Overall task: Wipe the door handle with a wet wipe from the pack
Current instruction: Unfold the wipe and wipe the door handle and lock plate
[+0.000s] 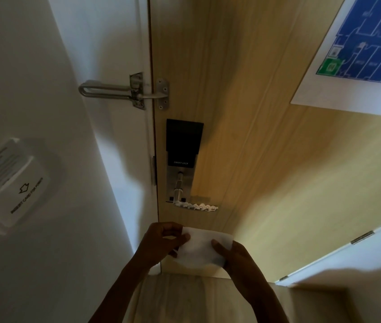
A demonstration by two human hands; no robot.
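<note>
A white wet wipe (200, 249) is stretched flat between both hands, low in the middle of the view. My left hand (161, 243) pinches its left edge and my right hand (233, 256) grips its right side. Above them, on the wooden door (266, 159), is the silver lever door handle (195, 206), which points right from a metal plate under a black smart lock (183, 141). The wipe hangs a short way below the handle and does not touch it. No wipe pack is in view.
A metal swing-bar door guard (124, 90) bridges the white door frame and the door above the lock. A key-card power holder (10, 185) sits on the left wall. A blue floor plan sheet (366, 47) hangs at the door's upper right. Another door's hinges (361, 237) show at right.
</note>
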